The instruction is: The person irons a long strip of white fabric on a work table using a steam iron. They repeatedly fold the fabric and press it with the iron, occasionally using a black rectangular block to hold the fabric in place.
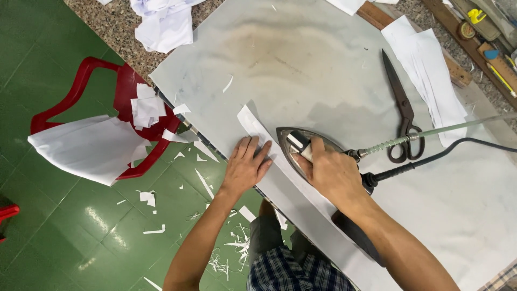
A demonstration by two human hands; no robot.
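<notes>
- The right hand [331, 172] is clamped around the handle of an iron [301, 145], fingers wrapped over the top, with the iron's pointed nose aimed up and to the left.
- The left hand [245, 167] lies flat and open, fingers spread, pressing down on a white strip [258, 132] of fabric near the table [301, 59] edge.
- The strip's long axis runs diagonally, from upper left by the left hand's fingertips down to the lower right under the iron and past the right forearm.
- The iron sits on the strip just right of the left hand, nose nearly at that hand's fingertips; the right hand is the one on the iron, the left the one on the bare strip ahead of it.
- Dark scissors [401, 113] lie on the table beyond the iron, well apart from both hands (blades pointing away).
- A red chair [81, 81] with white fabric pieces stands on the green floor [48, 231] to the left, and scraps litter the floor.
</notes>
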